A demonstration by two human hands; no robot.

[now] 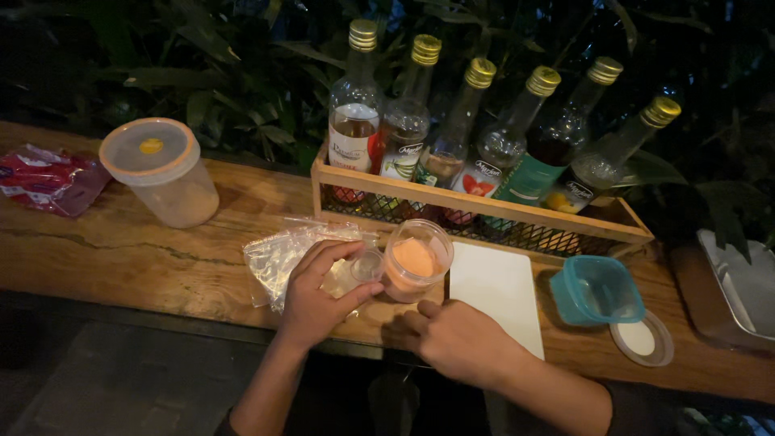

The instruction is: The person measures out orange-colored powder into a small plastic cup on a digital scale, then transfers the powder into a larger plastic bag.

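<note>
My left hand [319, 295] rests on a crumpled clear plastic bag [282, 254] and pinches a small clear cup [367, 265] between thumb and fingers. Right beside that cup stands an open clear jar of orange powder [414, 260], tilted slightly toward me. My right hand [452, 339] lies on the wooden counter's front edge [129, 258] just below the jar, fingers curled, holding nothing I can see. A white rectangular board [500, 291] lies to the right of the jar.
A wooden crate [484, 211] holds several gold-capped glass bottles [355, 113]. A lidded clear tub [160, 171] and a red packet [44, 179] sit at left. At right: a teal container [597, 289], a round lid [643, 339], a metal tray [743, 291].
</note>
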